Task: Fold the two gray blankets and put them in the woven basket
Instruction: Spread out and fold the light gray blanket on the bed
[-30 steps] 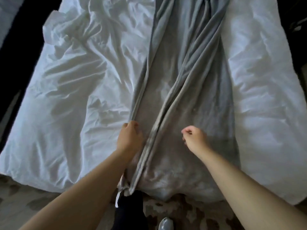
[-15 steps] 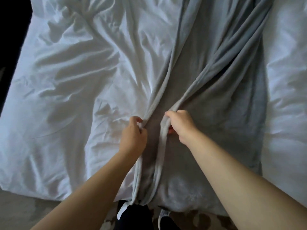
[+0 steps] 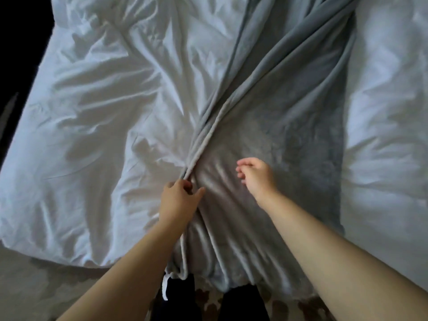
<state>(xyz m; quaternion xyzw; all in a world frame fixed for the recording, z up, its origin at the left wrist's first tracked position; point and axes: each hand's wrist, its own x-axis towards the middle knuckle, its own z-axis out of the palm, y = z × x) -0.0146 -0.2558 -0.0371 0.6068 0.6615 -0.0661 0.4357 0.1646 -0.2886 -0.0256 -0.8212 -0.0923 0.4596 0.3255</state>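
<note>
Straight ahead on the white bedding (image 3: 97, 126), the gray blanket (image 3: 289, 126) runs lengthwise away from the person, its doubled left edge pinched in the nearer left hand (image 3: 179, 200), the right hand (image 3: 256, 176) hovering loosely curled, empty

1. Gray blanket (image 3: 289, 126): far end runs off the top edge; full length not visible.
2. Left hand (image 3: 179, 200): fingertips tucked among the blanket's folds, grip unclear.
3. Right hand (image 3: 256, 176): motion-blurred, fingers indistinct.
4. White duvet (image 3: 97, 126): cut off at the top and right edges.
5. Both arms cut off at the bottom edge.
</note>
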